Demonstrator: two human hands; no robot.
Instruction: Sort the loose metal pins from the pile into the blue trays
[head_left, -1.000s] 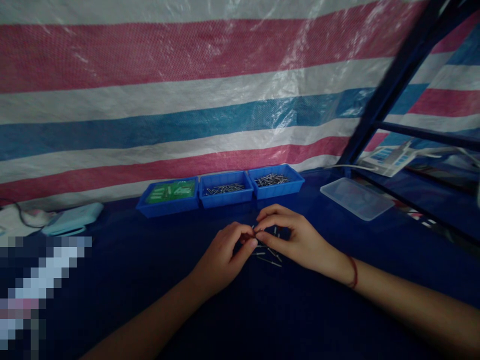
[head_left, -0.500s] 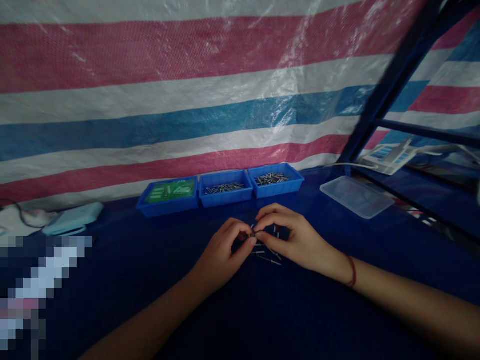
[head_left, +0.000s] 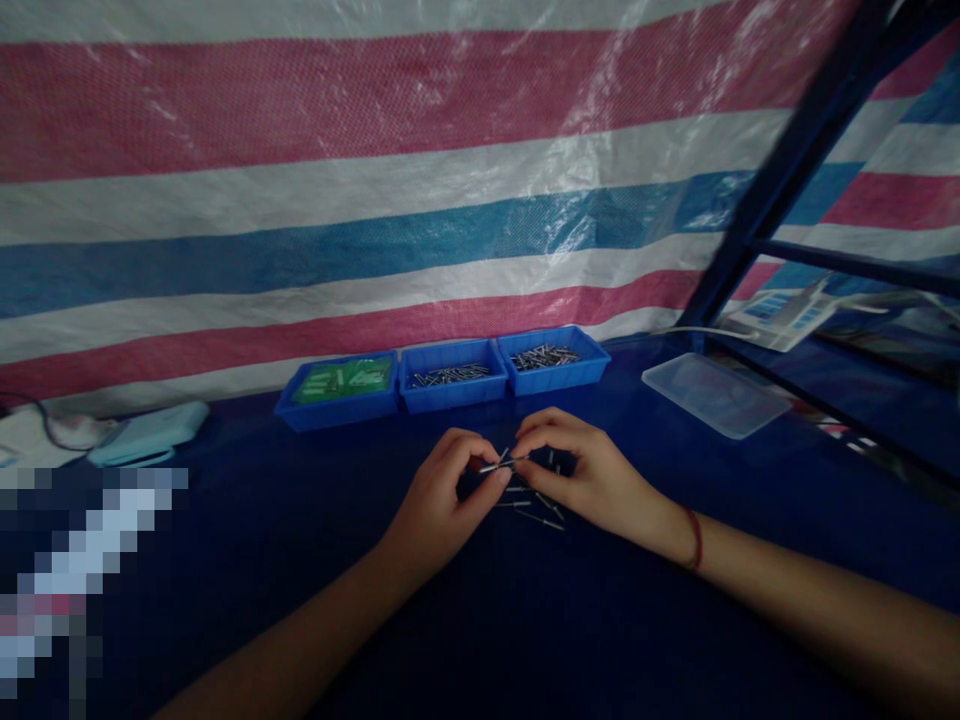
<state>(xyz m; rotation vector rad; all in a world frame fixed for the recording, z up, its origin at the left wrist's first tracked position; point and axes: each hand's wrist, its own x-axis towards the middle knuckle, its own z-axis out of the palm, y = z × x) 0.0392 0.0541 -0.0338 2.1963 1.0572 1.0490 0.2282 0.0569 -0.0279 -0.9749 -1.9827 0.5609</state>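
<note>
A thin metal blind rivet (head_left: 489, 467) lies almost level between my two hands. My left hand (head_left: 442, 497) is closed, pinching it between thumb and index finger. My right hand (head_left: 581, 460) is closed too, with thumb and fingertip at the rivet's thin right end. Several loose rivets (head_left: 541, 516) are scattered on the dark blue table (head_left: 480, 620) just under and behind the fingers, partly hidden by my right hand.
Beyond my hands stand a blue bin (head_left: 337, 410) with green packets, a middle bin (head_left: 454, 396) and a right bin (head_left: 561, 376), both with rivets. A clear plastic lid (head_left: 716, 395) lies right; a light-blue case (head_left: 150, 435) lies left. Striped sheeting (head_left: 375, 230) hangs behind.
The rivet now shows plainly between my fingertips, where before it was mostly covered. My left hand's fingers have shifted slightly left and up. My right hand has barely moved.
</note>
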